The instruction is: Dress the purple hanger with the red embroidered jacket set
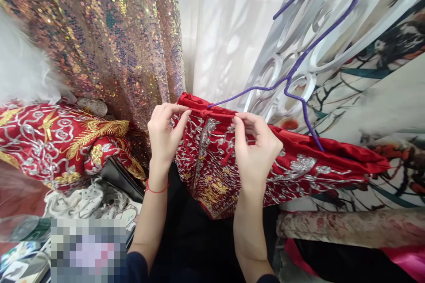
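Observation:
A red embroidered skirt (215,177), worked in silver and gold, hangs from a purple hanger (288,79) whose lower ends go inside its waistband. Along the waistband's front runs a red drawstring (219,114) with a knot near its middle. To the left of the knot, my left hand (166,130) pinches the drawstring between thumb and finger. On the other side my right hand (254,146) closes its fingertips on it, the other fingers curled. The drawstring stretches between both hands. A loose cord end dangles beside my right hand.
A sequined cloth (116,31) hangs at the back left, near white feathers (26,62). Another red embroidered garment (59,146) lies at left, above white clogs (86,199) and a clear bottle (26,227). Behind the hanger stands a white openwork panel (279,70).

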A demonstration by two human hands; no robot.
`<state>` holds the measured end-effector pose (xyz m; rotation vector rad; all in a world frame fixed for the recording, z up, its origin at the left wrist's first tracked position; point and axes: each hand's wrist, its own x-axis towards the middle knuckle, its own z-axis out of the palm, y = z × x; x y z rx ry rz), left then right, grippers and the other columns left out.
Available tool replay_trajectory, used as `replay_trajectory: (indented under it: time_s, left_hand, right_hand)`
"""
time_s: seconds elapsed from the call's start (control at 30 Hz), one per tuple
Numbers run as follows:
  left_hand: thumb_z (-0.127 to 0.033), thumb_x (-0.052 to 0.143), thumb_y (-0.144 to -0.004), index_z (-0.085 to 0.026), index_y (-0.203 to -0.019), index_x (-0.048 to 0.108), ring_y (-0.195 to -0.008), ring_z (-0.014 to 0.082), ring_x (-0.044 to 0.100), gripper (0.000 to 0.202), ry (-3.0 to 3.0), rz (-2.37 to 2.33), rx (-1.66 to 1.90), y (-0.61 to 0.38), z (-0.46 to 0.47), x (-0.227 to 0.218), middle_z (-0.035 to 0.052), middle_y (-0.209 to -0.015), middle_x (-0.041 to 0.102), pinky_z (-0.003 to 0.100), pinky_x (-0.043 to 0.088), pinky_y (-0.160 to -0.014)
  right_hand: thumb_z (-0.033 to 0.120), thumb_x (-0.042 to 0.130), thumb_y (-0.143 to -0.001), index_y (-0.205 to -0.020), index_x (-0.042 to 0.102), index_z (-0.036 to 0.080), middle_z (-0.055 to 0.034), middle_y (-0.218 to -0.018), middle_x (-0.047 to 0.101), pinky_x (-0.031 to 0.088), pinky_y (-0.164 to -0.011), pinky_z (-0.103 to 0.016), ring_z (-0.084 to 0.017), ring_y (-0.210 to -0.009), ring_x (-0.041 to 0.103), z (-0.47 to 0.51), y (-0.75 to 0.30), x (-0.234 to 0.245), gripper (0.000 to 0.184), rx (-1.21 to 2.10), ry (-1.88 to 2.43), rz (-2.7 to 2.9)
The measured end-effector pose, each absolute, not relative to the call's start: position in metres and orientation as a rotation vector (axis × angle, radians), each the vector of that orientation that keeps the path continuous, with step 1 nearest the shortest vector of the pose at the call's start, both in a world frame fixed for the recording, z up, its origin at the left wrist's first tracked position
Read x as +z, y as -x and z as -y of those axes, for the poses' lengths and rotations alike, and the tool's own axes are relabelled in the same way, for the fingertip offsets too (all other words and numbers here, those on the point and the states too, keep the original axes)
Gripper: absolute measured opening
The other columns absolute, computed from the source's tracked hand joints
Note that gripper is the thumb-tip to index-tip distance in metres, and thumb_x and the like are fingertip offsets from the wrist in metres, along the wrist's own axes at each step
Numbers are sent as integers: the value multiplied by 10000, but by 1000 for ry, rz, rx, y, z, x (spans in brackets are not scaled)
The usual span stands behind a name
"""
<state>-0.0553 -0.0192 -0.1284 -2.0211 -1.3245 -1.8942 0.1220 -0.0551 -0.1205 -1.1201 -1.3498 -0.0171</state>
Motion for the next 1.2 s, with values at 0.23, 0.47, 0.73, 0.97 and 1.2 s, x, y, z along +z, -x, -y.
replay_trajectory:
  time_s: [0.23, 0.47, 0.73, 0.97, 1.2]
  left_hand:
    - [-326, 581, -973, -252, -1125, 588, -621, 89, 605, 169, 2369, 1220, -2393, 55, 25, -141, 2, -904, 652, 246, 517, -647]
    - [-169, 640, -847, -223, -829, 775, -710, 118, 561, 147, 2225, 1325, -1752, 76, 30, -142, 24, -849, 632, 259, 433, -633]
    - [-369, 735, -874, -256, -809, 813, -521, 66, 328, 151, 1884, 1294, -2323, 59, 21, -141, -26, -659, 547, 248, 257, -504]
    - [-465, 696, -896, -274, -836, 836, -657, 121, 557, 245, 2232, 1088, -2507, 57, 23, -143, 30, -710, 639, 260, 417, -586]
    - [-396, 787, -826, -252, -800, 831, -633, 104, 553, 153, 2670, 894, -2230, 63, 27, -133, 30, -733, 649, 230, 394, -534]
  right_hand:
    - [283, 520, -978, -933, 653, 203, -7, -772, 692, 542, -626, -256, -129, -666, 654, 63, -121, -122, 162, 197, 1185, 1433]
    - [237, 570, -945, -861, 687, 195, -18, -792, 706, 501, -663, -267, -131, -655, 610, 62, -137, -121, 149, 1, 1258, 1564]
    - [276, 672, -895, -920, 735, 218, 3, -774, 699, 495, -680, -265, -132, -678, 620, 57, -146, -125, 89, 388, 1202, 1890]
    - [270, 728, -857, -869, 796, 223, 9, -775, 729, 491, -599, -229, -104, -661, 622, 36, -158, -127, 84, 1046, 637, 1967]
    - [389, 601, -962, -1123, 786, 245, -1, -749, 702, 451, -491, -213, -66, -509, 502, 35, -146, -130, 285, 930, 633, 1695]
